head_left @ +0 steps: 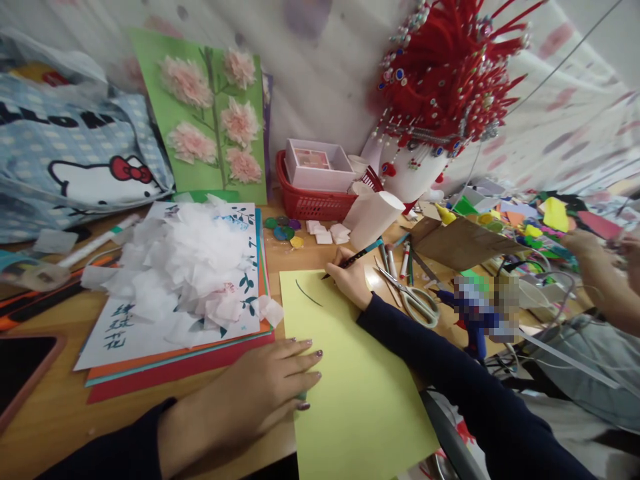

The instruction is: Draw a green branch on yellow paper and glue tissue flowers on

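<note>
A yellow sheet of paper [360, 393] lies on the table in front of me, with one short curved dark line near its top left. My right hand [351, 279] is closed around a dark pen [361, 253] with a blue end, its tip at the sheet's upper edge area, right of the line. Fingers stretched out, my left hand [265, 387] rests flat on the sheet's left edge. Left of the sheet, a heap of white tissue paper pieces [190, 247] covers a stack of coloured paper [175, 373].
Scissors [417, 303], several pens and a blue glue gun [477, 327] lie to the right. A red basket [315, 202] and a paper roll [373, 217] stand behind. A phone [25, 373] is at far left. Another person's hand [590, 257] is at right, near colourful scraps.
</note>
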`<state>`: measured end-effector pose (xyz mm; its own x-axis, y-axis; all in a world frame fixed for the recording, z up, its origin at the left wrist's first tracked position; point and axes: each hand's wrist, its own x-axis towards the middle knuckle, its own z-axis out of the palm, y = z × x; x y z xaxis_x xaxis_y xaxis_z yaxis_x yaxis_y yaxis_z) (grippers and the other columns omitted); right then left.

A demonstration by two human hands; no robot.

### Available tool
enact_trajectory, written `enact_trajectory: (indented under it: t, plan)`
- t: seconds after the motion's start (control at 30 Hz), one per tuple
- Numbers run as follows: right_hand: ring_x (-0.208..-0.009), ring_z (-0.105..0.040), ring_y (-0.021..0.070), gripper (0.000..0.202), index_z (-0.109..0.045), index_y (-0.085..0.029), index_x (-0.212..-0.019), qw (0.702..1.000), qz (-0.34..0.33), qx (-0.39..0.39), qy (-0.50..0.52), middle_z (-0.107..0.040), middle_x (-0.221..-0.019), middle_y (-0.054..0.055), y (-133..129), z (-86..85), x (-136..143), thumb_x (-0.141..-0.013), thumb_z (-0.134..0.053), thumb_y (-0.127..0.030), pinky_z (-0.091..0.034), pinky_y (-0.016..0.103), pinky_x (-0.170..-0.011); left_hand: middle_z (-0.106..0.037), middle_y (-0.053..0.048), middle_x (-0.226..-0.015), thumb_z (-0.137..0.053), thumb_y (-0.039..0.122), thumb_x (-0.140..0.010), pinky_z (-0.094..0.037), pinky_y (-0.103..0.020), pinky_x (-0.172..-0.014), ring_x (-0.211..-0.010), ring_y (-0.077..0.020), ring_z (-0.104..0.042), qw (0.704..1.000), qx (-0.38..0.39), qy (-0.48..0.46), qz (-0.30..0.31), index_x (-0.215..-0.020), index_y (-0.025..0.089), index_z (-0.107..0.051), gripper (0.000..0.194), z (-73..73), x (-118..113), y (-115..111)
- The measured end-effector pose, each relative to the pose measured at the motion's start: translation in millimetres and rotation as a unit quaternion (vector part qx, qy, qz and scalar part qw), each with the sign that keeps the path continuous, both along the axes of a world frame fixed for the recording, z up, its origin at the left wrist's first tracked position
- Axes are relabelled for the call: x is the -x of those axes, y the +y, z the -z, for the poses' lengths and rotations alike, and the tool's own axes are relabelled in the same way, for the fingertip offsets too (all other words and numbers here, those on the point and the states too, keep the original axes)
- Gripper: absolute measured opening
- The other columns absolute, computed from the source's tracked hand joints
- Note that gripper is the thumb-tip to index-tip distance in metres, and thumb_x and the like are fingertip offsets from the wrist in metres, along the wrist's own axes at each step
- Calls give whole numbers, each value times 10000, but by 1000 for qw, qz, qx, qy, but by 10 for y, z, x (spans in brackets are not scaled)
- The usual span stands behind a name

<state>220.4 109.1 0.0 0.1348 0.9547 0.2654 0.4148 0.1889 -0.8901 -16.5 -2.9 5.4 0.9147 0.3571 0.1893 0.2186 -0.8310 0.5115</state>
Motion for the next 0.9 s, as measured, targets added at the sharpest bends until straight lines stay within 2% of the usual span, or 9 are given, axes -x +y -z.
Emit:
enact_trajectory:
  t: [0.13, 0.33, 0.47, 0.57, 0.7, 0.9]
  plan:
    - [-510, -326, 108, 243, -332, -235, -523, 1000, 2, -15, -6, -337, -503, -65, 121, 21, -6, -584, -565, -267, -271, 262, -511, -583, -52, -1438, -581, 177, -981, -408, -422, -1157, -1376, -274, -489, 1000, 26, 7, -5, -1280, 169, -629, 303, -47, 0, 9]
    - [-477, -354, 109, 283, -366, -238, -524, 1000, 5, -9, 2, -376, -471, -56, 201, 43, -119, -614, -632, -272, -276, 251, -459, -565, -73, -1454, -636, 152, -943, -395, -442, -1166, -1381, -304, -480, 998, 38, 44, 3, -1295, 152, -633, 352, -120, -19, 31]
    - [-377, -379, 100, 429, -388, -245, -564, 999, -16, 33, 35, -430, -425, -55, 136, 30, -159, -714, -731, -455, -276, 239, -385, -560, -69, -1459, -629, 154, -947, -404, -435, -1160, -1391, -301, -469, 998, 43, 49, 2, -1304, 161, -630, 357, -133, -20, 33]
    - [-349, -404, 92, 514, -422, -235, -599, 993, -30, 78, 81, -483, -419, -49, 47, -6, -213, -675, -793, -582, -284, 219, -353, -546, -54, -1472, -615, 162, -957, -394, -429, -1168, -1399, -289, -461, 998, 48, 44, 0, -1316, 182, -622, 360, -117, -7, 32]
    - [-365, -431, 79, 500, -526, -204, -686, 982, -63, 132, 116, -569, -496, -31, -17, -70, -297, -661, -796, -624, -301, 197, -346, -532, -46, -1484, -604, 177, -966, -397, -436, -1167, -1400, -291, -457, 998, 44, 49, 1, -1329, 182, -615, 363, -96, 3, 38]
    - [-339, -324, 48, 534, -410, -220, -585, 993, -14, 77, 94, -420, -389, -86, 49, -82, -309, -629, -845, -526, -212, 185, -343, -539, -39, -1479, -593, 165, -969, -402, -440, -1166, -1407, -277, -450, 997, 64, 38, -6, -1361, 204, -596, 393, -60, 18, 30]
